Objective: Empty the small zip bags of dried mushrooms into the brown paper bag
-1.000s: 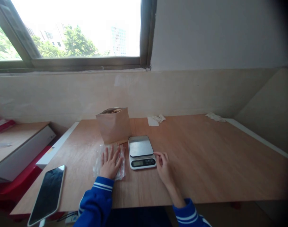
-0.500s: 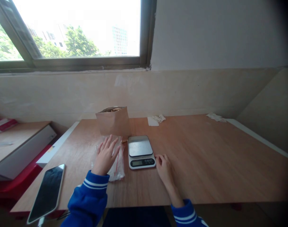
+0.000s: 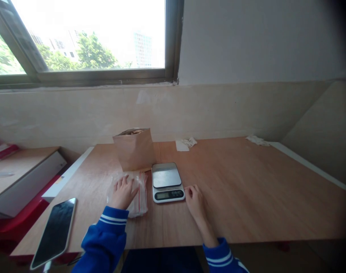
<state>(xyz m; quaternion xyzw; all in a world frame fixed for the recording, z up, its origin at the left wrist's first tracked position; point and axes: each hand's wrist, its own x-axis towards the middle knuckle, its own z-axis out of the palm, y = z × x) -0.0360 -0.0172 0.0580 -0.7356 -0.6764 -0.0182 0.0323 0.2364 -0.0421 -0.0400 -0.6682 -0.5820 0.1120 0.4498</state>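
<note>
My left hand (image 3: 123,192) lies palm down over a stack of clear zip bags (image 3: 140,201) with red seal strips, its fingers stretched out. Just to the right stands a white kitchen scale (image 3: 168,195) with a steel plate (image 3: 166,175) that carries nothing. My right hand (image 3: 194,199) rests on the table beside the scale's front right corner. Its fingers are curled in, with nothing visible in them, and the fingertips are at or against the scale's edge. Behind the zip bags a brown paper pouch (image 3: 134,151) stands upright, open at the top; its contents hardly show.
A smartphone (image 3: 54,231) with a white cable lies at the wooden table's (image 3: 246,197) left front edge. By the wall are a white card (image 3: 182,146) and crumpled tissue (image 3: 190,142), with another tissue (image 3: 257,140) farther right. A second table (image 3: 25,167) is at left.
My left hand has come down onto the zip bags, its fingers drawing back from the pouch. My right hand has stayed beside the scale. The view has shifted slightly.
</note>
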